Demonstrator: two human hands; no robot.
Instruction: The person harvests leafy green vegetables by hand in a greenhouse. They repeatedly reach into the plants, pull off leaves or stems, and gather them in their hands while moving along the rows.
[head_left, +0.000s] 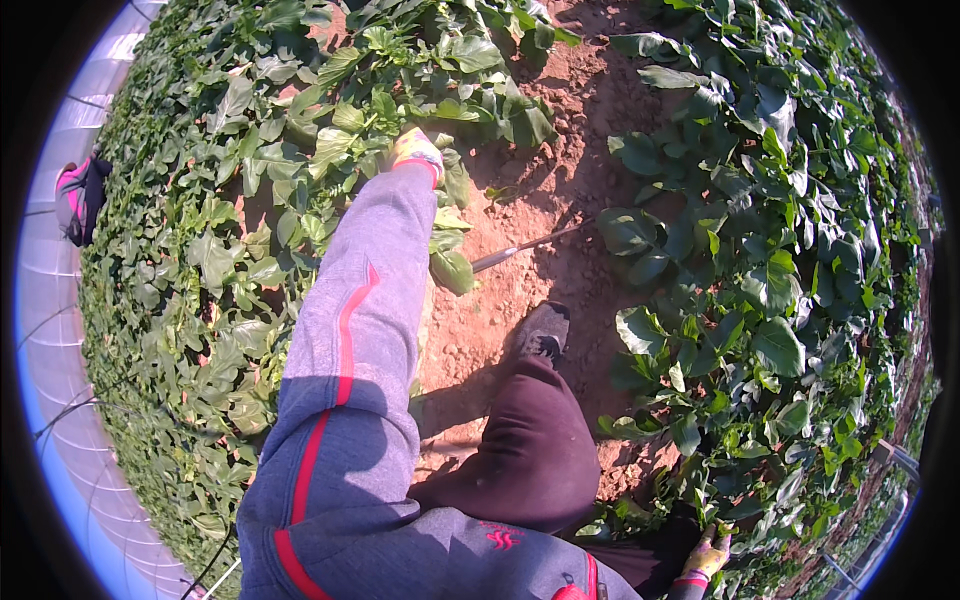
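My left hand (417, 148), in a yellow patterned glove with a pink cuff, reaches forward into the leafy green plants (345, 146) left of the dirt path. Leaves hide its fingers, so its grip cannot be told. My right hand (707, 556), gloved alike, is low at the right, among the leaves (750, 487) of the right row; its fingertips touch or lie beside foliage, and whether it holds any is unclear. A long-handled tool with a thin metal shaft (517, 249) lies across the soil between the rows, one end under leaves.
Reddish-brown soil (472, 330) forms a path between two dense plant rows. My dark shoe (546, 330) stands on it. A pink and black bag or garment (81, 196) is at the far left, by a plastic-covered greenhouse wall (52, 300). Metal frame parts (896, 459) show at the right.
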